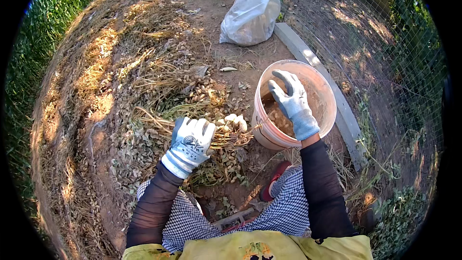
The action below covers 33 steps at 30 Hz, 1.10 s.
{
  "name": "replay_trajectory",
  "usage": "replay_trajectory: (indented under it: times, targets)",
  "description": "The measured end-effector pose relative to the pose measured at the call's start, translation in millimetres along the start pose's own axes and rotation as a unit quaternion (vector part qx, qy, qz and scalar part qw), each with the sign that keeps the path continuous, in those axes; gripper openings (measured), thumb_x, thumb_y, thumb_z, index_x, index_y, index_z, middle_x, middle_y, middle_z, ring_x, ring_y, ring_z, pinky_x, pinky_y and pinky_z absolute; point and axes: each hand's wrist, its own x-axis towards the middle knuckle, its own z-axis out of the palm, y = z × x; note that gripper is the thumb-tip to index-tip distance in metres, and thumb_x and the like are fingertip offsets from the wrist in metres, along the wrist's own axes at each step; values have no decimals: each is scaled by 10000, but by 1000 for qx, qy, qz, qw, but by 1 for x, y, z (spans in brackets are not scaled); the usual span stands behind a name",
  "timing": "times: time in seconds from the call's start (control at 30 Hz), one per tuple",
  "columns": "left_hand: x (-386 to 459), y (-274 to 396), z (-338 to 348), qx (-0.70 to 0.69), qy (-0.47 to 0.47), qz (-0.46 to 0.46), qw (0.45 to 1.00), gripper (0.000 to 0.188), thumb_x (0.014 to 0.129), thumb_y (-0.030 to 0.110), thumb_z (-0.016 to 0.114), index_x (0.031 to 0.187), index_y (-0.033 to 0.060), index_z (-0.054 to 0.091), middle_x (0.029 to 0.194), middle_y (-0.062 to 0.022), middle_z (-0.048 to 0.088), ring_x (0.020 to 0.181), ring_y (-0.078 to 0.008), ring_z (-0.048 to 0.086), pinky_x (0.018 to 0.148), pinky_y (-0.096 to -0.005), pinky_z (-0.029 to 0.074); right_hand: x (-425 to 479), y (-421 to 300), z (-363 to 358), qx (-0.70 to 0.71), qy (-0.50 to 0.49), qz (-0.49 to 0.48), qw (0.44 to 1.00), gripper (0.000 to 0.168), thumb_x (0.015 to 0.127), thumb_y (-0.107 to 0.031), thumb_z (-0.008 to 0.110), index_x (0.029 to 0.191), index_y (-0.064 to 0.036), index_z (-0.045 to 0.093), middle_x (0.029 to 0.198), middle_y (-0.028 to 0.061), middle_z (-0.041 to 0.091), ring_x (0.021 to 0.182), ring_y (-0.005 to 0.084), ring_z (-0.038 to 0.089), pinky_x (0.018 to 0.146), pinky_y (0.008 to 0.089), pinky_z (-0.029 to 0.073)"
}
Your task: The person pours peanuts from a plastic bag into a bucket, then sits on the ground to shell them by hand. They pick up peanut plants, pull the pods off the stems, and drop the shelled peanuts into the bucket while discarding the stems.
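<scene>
My left hand (193,141), in a grey-and-white work glove, is closed around the dried stems of a bunch of peanut plants. Pale peanut pods (232,122) hang at the bunch's right end, beside the rim of a whitish plastic bucket (276,130). My right hand (291,99), gloved the same way, is over the bucket's mouth with thumb and fingers apart; nothing shows between them. Inside the bucket, partly hidden by that hand, lie peanuts (278,115). More pulled peanut plants with pods (196,88) lie on the soil beyond my left hand.
A filled white plastic sack (252,18) stands on the soil ahead. A concrete strip (339,104) runs behind the bucket, with a wire mesh fence (408,43) farther right. Rows of dried plants (97,76) cover the left side, with green crops (32,43) beyond.
</scene>
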Motion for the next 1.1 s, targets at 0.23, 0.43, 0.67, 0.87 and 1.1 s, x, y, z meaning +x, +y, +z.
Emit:
replay_trajectory:
  times: [0.23,0.43,0.67,0.87,1.1]
  targets:
    - [-8,7,6,-14,-6,56,998,450,483,203,710,901,113,572,846,-43,549,757,-237,538,712,-390,405,0,-102,-3,352,-406,58,842,548,817,-275,650,1294,-98,448,1224,95,520,1121,193,495,930,315,415]
    - [-8,8,8,-6,24,94,995,297,571,187,655,836,108,547,766,-24,535,701,-195,546,655,-356,407,-25,-91,44,377,-545,40,748,679,797,-471,613,1323,-102,394,1244,111,500,1135,221,478,957,348,376]
    - [-14,7,18,-18,33,99,994,200,663,141,611,852,86,580,784,-36,557,675,-195,538,638,-357,413,-46,-85,49,519,-515,147,666,648,815,-521,579,1277,-91,433,1209,71,487,1083,148,452,919,299,376]
    - [-15,5,13,-21,9,113,993,150,710,116,587,855,81,589,796,-40,564,680,-202,537,645,-353,414,-55,-82,57,529,-494,210,657,513,839,-480,575,1206,-133,487,1008,-5,518,888,67,459,714,190,372]
    - [-14,7,15,-53,-40,67,996,672,454,220,760,1072,67,543,1093,-113,520,993,-289,518,938,-466,358,-72,-77,72,546,-479,259,636,311,834,-376,619,1018,-137,540,820,-54,511,668,33,402,572,181,325]
